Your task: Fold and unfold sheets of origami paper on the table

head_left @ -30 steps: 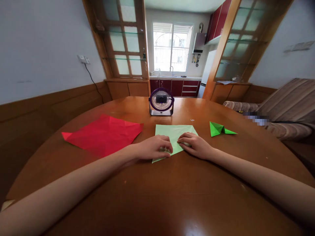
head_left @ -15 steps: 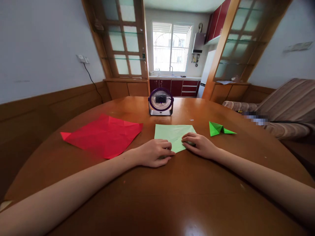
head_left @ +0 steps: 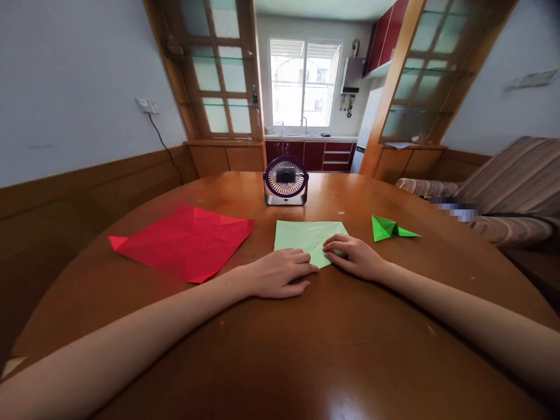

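Plainly the pale green paper (head_left: pixel 306 239), lying flat on the tabletop (head_left: pixel 280 350) before the fan (head_left: pixel 286 181), looks thin, light and easily creased, best pinned at its near corner where the left hand (head_left: pixel 280 273) and right hand (head_left: pixel 354 256) press flat, fingers extended.

Creased red paper sheet (head_left: pixel 186 240) near table's (head_left: pixel 280 350) left edge; purple desk fan (head_left: pixel 286 181) at far edge; folded bright-green paper (head_left: pixel 391 228) toward right edge.
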Tool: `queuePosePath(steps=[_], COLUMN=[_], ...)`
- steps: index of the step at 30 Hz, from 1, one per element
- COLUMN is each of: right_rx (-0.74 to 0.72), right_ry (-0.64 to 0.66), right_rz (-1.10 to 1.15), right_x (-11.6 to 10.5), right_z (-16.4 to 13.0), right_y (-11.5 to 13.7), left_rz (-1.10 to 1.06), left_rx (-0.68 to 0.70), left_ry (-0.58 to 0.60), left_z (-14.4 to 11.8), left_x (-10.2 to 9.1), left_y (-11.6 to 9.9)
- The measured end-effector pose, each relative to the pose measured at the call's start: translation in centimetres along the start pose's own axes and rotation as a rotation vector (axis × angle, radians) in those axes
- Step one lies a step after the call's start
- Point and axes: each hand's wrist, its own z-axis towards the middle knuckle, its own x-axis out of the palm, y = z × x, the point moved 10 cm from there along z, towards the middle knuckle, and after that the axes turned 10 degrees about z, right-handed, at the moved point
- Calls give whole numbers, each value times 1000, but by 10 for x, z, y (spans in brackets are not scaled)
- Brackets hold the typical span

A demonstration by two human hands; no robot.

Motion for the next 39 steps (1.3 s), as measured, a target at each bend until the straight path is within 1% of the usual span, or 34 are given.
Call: queuePosePath(steps=[7,13,18,23,27,31,34,37,39], right_rx=[-10,-5,0,-8,-11,-10,-13,8,37], right_ry=[-5,-3,6,7,9,3,-8,-40,-86], right_rz=[13,11,16,21,23,30,36,21,13], right_x=[-1,-1,-1,-1,-2,-3,-4,-7,-12], right_z=[0,0,0,0,0,0,-1,-3,-4], right_y=[1,2,1,3,4,3,2,-1,-5], left_rz=[12,-54,-85,-65,-38,-36,-87,-192,-229], left_rx=[-47,-27,-29,9,1,-3,-21,-74,-130], left_ry=[46,60,115,142,180,139,130,143,104], left_z=[8,3,-2,-4,-7,-12,-17,-24,-29], left_x=[8,-3,-12,-22,-24,-26,-27,-25,-25], left_y=[5,10,17,11,9,8,9,14,22])
